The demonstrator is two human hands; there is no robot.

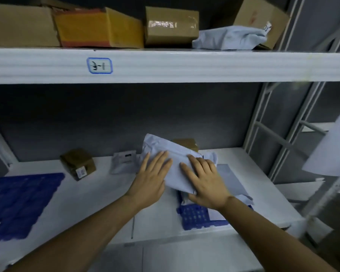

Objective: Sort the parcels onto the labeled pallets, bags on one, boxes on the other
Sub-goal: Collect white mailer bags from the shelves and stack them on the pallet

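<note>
A pale grey bag parcel (172, 154) lies tilted on a pile of bags over the right blue pallet (196, 216) on the lower shelf. My left hand (152, 177) rests flat on the bag's left side with straight fingers. My right hand (203, 180) presses flat on its right side. A small brown box (78, 163) stands on the bare shelf, left of my hands. The left blue pallet (22, 201) lies flat with nothing on it. A small grey bag (124, 161) lies behind my left hand. Another brown box (185, 144) shows behind the bag pile.
The upper shelf, labelled 3-1 (99, 65), carries several cardboard boxes (98, 28) and one grey bag (230, 38). A white metal upright (263, 122) bounds the shelf on the right. A white sheet (334, 146) hangs at the far right.
</note>
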